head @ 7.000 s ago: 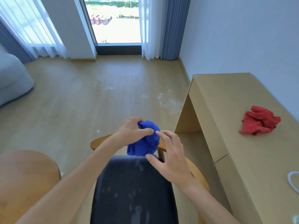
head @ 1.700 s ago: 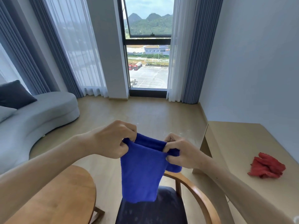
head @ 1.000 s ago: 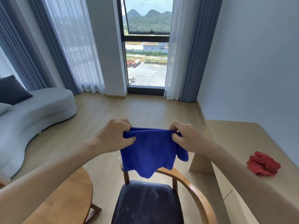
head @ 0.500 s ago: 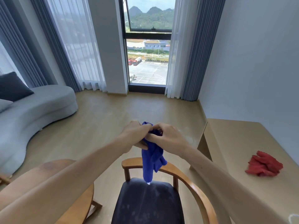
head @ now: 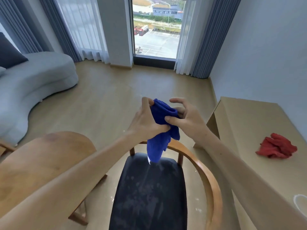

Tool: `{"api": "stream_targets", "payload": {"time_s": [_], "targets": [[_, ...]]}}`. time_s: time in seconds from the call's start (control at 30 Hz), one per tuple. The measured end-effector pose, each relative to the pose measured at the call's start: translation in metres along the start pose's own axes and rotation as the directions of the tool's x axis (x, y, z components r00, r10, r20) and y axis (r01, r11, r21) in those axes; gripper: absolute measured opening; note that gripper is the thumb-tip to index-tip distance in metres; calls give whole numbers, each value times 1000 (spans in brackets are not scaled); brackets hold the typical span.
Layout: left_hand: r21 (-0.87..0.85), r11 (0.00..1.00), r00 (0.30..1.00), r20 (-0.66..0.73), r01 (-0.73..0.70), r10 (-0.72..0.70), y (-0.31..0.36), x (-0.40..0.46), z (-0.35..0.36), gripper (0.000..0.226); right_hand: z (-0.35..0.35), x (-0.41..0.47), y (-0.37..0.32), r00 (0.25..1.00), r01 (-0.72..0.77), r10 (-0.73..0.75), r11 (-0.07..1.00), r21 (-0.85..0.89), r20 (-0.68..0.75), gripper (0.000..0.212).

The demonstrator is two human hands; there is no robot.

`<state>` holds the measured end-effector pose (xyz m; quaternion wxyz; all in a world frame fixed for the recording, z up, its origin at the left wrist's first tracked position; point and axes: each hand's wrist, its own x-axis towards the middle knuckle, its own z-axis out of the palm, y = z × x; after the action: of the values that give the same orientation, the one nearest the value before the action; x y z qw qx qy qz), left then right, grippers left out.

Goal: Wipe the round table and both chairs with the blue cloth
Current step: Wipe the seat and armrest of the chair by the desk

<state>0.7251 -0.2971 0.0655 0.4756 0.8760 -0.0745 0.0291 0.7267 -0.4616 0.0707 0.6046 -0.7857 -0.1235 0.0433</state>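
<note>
Cloth: one blue cloth point(head: 162, 123), deep royal blue and soft-napped, folded over at the top into a rounded roll and bunched below into a hanging tail; a small white tag shows at its lowest tip.
Cloth place: held in the air between both hands, above the back rail of the chair point(head: 211, 180); its tail hangs in front of the far edge of the seat, and whether it touches the seat cannot be told.
Left hand: the left hand point(head: 146, 121) grips the cloth from the left, thumb up against the folded top, fingers curled round the bunched middle.
Right hand: the right hand point(head: 187, 117) pinches the cloth from the right with thumb and lower fingers; the forefinger is lifted and bent clear of the fabric. The two hands touch at the cloth.
Chair: one in view, a curved wooden rail round a dark seat that bears pale smudges and specks.
Table: one round wooden table point(head: 49, 156) at lower left, just beside the chair, partly hidden by the left forearm.
Other cloth: one red cloth point(head: 276, 147), crumpled, lying on the pale desk point(head: 249, 130) at right, well apart from the hands.
Room: one grey sofa point(head: 33, 87) at left with a dark cushion point(head: 10, 55); a tall window point(head: 157, 29) straight ahead between white and grey curtains.
</note>
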Motion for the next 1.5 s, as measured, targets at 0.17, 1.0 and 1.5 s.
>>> {"api": "stream_targets", "payload": {"time_s": [0.17, 1.0, 1.5], "targets": [[-276, 936, 972, -19, 221, -235, -56, -5, 21, 73, 16, -14, 50, 997, -70, 66, 980, 186, 31, 52], [26, 618, 618, 8, 786, -786, -496, -153, 134, 42, 232, -53, 515, 887, 372, 33, 541, -754, 461, 73], [737, 661, 830, 276, 142, -485, -550, -103, 183, 65, 269, -174, 520, 766, 616, -240, 537, -576, 596, 26]]}}
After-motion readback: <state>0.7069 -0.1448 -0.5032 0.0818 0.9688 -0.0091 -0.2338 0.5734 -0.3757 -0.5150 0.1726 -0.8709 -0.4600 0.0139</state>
